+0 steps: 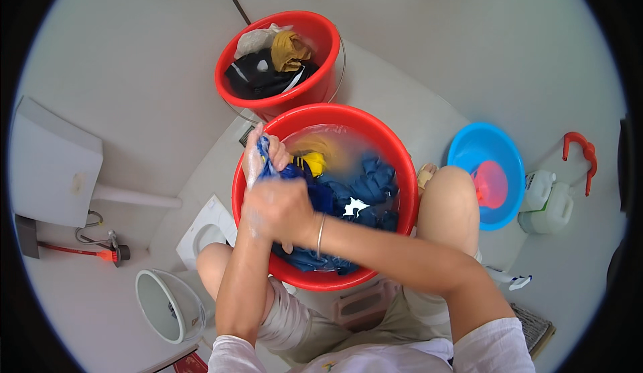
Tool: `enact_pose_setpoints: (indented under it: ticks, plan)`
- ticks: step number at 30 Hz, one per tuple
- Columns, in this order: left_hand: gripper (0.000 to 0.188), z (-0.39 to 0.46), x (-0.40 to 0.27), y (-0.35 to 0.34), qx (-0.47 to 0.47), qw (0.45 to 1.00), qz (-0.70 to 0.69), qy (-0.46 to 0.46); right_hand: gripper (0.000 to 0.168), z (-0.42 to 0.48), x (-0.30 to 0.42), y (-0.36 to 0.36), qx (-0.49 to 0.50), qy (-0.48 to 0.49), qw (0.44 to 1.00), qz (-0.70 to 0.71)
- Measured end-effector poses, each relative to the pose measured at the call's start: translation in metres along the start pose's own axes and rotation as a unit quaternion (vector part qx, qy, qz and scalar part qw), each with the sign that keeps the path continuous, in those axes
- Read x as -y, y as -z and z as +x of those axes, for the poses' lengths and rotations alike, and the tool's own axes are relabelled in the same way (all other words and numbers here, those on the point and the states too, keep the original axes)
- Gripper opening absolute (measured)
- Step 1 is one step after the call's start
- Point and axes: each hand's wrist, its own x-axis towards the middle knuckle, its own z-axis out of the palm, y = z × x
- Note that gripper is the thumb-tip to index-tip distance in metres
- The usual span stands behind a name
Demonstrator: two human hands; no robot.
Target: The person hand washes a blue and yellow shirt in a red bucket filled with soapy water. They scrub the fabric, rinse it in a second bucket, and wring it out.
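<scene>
In front of me, a large red plastic tub (408, 192) holds cloudy water with soaking clothes. My left hand (263, 154) is closed on a wet blue garment (291, 171) at the tub's left rim, with suds on the hand and wrist. Blurred by motion, my right hand (279, 204) is closed over the lower part of that cloth, against my left forearm; its fingertips are mostly hidden. A metal bangle (320, 235) circles the right wrist. Beside the held garment is a yellow cloth piece (314, 163) with dark stripes. Dark blue clothing (371, 179) lies partly under water.
A red bucket (326, 74) of clothes stands beyond the tub. To the right are a blue basin (512, 182) with a pink vessel (490, 184), and plastic jugs (550, 212). On the left are a squat toilet (198, 227), a pale bucket (193, 318) and a cistern (55, 167).
</scene>
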Motion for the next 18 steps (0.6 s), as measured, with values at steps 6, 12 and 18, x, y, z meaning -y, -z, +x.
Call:
enact_pose_setpoints:
  ticks: [6, 12, 18]
  plan:
    - [0.022, 0.012, 0.034, -0.114, -0.346, 0.937, 0.038, 0.024, 0.034, 0.054, -0.092, 0.046, -0.029, -0.335, 0.938, -0.083]
    - [0.040, 0.010, -0.032, -0.087, -0.406, 0.863, 0.264, -0.142, 0.054, 0.052, -0.053, 0.058, 0.302, -0.303, 0.900, 0.078]
    - [0.027, -0.003, -0.054, -0.100, -0.193, 0.841, 0.496, -0.100, 0.021, 0.093, -0.064, 0.093, 0.195, -0.379, 0.839, 0.338]
